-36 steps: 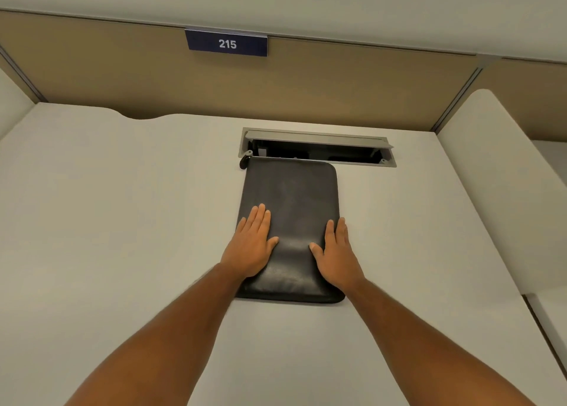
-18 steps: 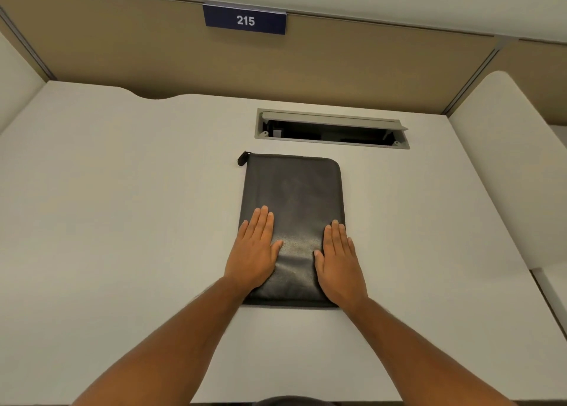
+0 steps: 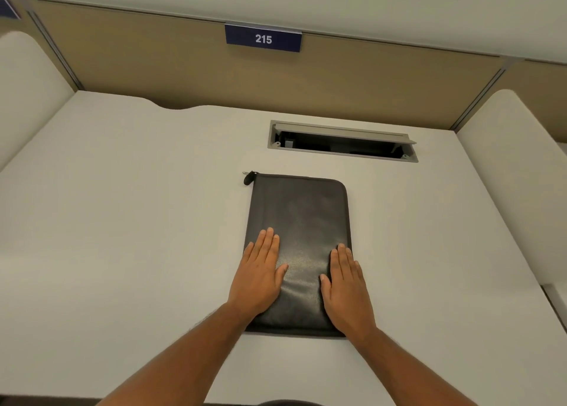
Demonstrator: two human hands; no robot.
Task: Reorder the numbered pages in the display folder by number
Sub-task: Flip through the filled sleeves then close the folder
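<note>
While the black folder [image 3: 299, 237] lies zipped shut on the desk [image 3: 122, 221], left hand [image 3: 257, 278] flat on it, right hand [image 3: 345, 286] flat too, gripping nothing.

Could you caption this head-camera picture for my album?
Left hand and right hand rest flat on a closed black zippered leather folder on a white desk.

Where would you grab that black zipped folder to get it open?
Probably the zipper pull at the folder far left corner, pinched from the left, where it sticks out past the edge. The folder lies flat and shut on the desk; the left hand is nearer that corner.
</note>
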